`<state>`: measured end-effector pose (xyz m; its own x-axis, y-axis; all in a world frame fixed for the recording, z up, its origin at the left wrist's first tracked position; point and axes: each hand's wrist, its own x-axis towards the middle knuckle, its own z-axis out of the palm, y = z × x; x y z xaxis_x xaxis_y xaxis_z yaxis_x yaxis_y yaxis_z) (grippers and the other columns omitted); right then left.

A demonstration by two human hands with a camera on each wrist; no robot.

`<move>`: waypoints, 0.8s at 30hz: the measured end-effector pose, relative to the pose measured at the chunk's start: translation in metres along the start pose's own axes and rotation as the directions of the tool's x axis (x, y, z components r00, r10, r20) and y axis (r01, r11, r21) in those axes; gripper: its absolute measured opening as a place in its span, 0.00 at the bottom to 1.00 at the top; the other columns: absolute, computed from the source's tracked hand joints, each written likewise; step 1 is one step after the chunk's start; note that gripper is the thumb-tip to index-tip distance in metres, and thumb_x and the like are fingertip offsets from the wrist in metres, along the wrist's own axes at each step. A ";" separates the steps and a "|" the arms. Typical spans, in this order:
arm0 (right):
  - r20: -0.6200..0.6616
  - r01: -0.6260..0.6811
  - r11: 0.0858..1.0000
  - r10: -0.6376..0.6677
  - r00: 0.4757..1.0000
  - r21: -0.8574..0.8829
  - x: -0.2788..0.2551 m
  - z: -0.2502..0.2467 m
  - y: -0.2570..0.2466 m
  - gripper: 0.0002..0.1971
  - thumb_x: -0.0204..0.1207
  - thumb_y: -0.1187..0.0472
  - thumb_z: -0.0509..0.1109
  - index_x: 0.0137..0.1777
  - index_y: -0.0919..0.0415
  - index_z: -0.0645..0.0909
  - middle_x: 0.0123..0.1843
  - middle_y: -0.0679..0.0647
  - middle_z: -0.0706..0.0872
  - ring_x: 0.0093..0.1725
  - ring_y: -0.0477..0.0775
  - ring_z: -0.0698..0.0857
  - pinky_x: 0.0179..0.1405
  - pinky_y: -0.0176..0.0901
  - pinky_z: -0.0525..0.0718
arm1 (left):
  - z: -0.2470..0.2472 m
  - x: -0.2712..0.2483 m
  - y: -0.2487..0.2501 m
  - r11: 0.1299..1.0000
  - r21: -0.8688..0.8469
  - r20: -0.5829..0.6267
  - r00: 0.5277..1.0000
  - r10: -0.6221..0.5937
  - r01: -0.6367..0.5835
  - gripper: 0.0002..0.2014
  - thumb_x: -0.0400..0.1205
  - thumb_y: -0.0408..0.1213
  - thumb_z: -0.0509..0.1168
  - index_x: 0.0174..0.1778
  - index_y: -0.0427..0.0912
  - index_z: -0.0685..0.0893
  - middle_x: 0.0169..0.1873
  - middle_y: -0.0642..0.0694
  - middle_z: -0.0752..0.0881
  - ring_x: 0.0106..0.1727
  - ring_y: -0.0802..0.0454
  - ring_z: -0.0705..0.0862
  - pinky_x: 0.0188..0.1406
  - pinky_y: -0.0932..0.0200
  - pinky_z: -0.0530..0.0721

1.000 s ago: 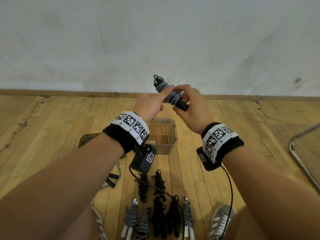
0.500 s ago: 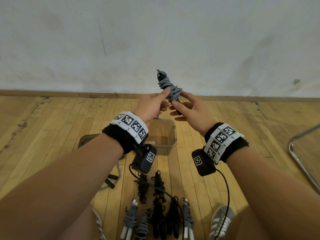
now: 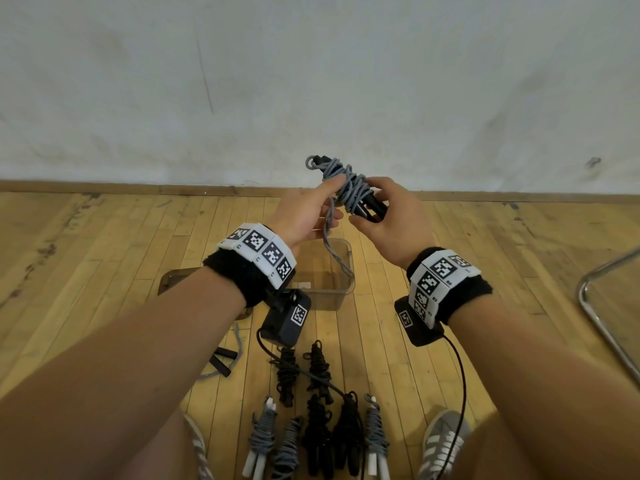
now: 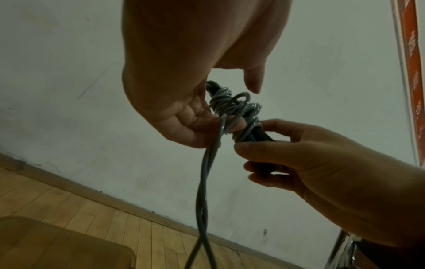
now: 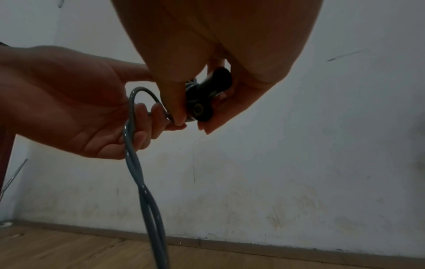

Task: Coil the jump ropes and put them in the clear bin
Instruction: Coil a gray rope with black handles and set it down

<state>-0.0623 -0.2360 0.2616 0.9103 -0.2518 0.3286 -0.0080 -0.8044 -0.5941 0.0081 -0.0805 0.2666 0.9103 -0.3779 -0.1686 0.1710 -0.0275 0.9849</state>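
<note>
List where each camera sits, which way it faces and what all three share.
Head: worn high, facing down and forward at floor and wall; shows both forearms, left hand, right hand, clear bin.
Left wrist: under the left hand, facing up at the wall.
Right wrist: under the right hand, facing the wall.
Shared: both hands gripping the grey jump rope, its tail hanging.

grey jump rope half-coiled, clear bin open

Left forearm hides clear bin left part — coiled ropes cut off at bottom edge.
</note>
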 end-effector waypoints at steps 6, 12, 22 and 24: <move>0.066 -0.008 0.969 -0.009 0.998 0.247 -0.001 0.005 0.001 0.28 0.75 0.60 0.79 0.68 0.45 0.67 0.46 0.50 0.87 0.39 0.52 0.89 0.36 0.44 0.88 | 0.004 -0.003 -0.003 0.998 0.031 -0.058 0.997 0.057 -0.056 0.25 0.77 0.64 0.74 0.42 0.41 0.92 0.32 0.47 0.86 0.31 0.53 0.83 0.40 0.54 0.87; 0.222 -0.148 0.857 0.041 0.974 0.493 -0.001 0.001 0.000 0.26 0.86 0.65 0.67 0.82 0.54 0.65 0.48 0.57 0.89 0.38 0.52 0.92 0.36 0.45 0.90 | 0.004 0.001 -0.004 0.998 0.029 -0.046 0.997 0.061 -0.060 0.24 0.81 0.62 0.71 0.51 0.41 0.92 0.37 0.45 0.90 0.36 0.53 0.87 0.44 0.55 0.86; 0.058 0.006 0.994 -0.012 0.998 0.105 0.004 0.006 0.016 0.30 0.85 0.65 0.62 0.83 0.42 0.60 0.38 0.48 0.83 0.29 0.51 0.82 0.27 0.48 0.77 | 0.000 0.002 0.000 0.994 0.096 -0.025 0.998 -0.053 0.055 0.20 0.81 0.59 0.73 0.48 0.43 0.88 0.37 0.45 0.89 0.27 0.56 0.84 0.36 0.57 0.85; 0.063 0.000 0.999 -0.003 0.998 0.044 0.004 0.007 0.016 0.31 0.83 0.64 0.63 0.83 0.42 0.60 0.41 0.47 0.82 0.30 0.49 0.81 0.29 0.44 0.73 | 0.000 0.003 -0.003 0.997 0.064 -0.047 0.998 -0.047 0.050 0.18 0.82 0.53 0.75 0.52 0.38 0.89 0.39 0.44 0.91 0.25 0.57 0.83 0.35 0.57 0.86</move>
<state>-0.0558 -0.2463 0.2486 0.9346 -0.2152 0.2831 0.0099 -0.7801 -0.6256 0.0102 -0.0815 0.2630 0.9181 -0.3323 -0.2161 0.1916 -0.1054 0.9758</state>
